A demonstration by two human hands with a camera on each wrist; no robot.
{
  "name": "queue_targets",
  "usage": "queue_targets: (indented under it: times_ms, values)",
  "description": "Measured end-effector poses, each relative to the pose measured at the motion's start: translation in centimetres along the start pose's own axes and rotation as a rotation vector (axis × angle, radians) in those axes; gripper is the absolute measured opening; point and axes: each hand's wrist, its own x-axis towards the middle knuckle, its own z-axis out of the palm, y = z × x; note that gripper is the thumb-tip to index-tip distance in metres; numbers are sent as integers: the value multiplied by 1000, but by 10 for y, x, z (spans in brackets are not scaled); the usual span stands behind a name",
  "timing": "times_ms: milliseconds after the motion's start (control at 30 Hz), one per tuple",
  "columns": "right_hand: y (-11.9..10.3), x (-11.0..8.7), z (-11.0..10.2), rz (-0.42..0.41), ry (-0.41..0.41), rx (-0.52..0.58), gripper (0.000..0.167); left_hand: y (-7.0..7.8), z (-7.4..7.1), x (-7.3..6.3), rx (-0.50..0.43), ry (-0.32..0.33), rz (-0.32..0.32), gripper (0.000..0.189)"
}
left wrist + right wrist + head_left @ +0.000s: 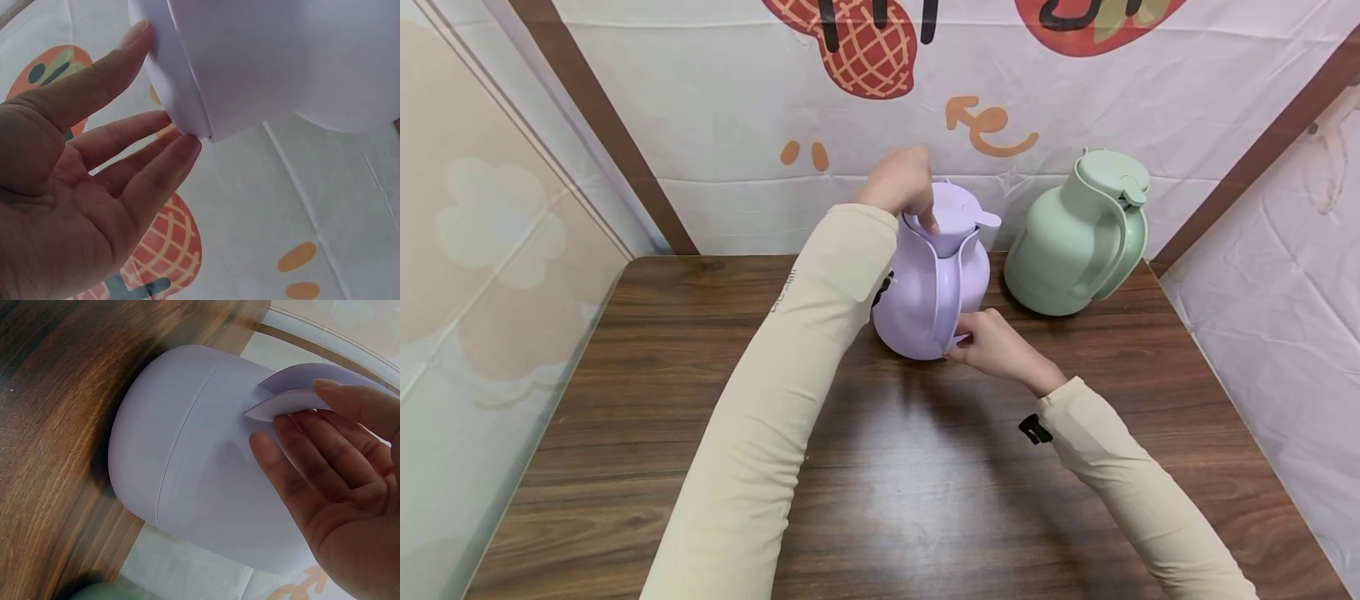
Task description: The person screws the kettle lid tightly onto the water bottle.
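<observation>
A lilac thermos jug (898,312) stands upright near the back edge of the table, its handle (948,304) facing me. From above, my left hand (898,185) holds the jug's lid (953,207). In the left wrist view, the thumb and fingertips touch opposite sides of the lilac lid (178,81). Low on the handle, my right hand (996,343) pinches the grip. The right wrist view has its thumb on one face of the handle (289,404) and fingertips on the other.
To the right, a pale green thermos jug (1060,242) of similar shape stands close by. A printed cloth (730,125) hangs behind the dark wooden table (910,500). More cloth (1277,275) borders the right side.
</observation>
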Motion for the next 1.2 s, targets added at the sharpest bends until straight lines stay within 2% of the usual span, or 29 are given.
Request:
queue_targets:
  times_ms: [333,500,733,967,1200]
  values:
    - [1,-1,1,-7,5,3,10,5,5,-8,-76,20,-35,48]
    - [1,-1,1,1,5,7,11,11,8,-11,-69,60,-41,47]
    - [2,0,1,-2,6,6,10,19,11,-11,-48,71,-107,52]
    - [1,0,1,8,3,20,11,21,12,-11,-24,84,-106,57]
    - [2,1,1,12,-4,14,11,17,11,-8,-24,70,-95,58]
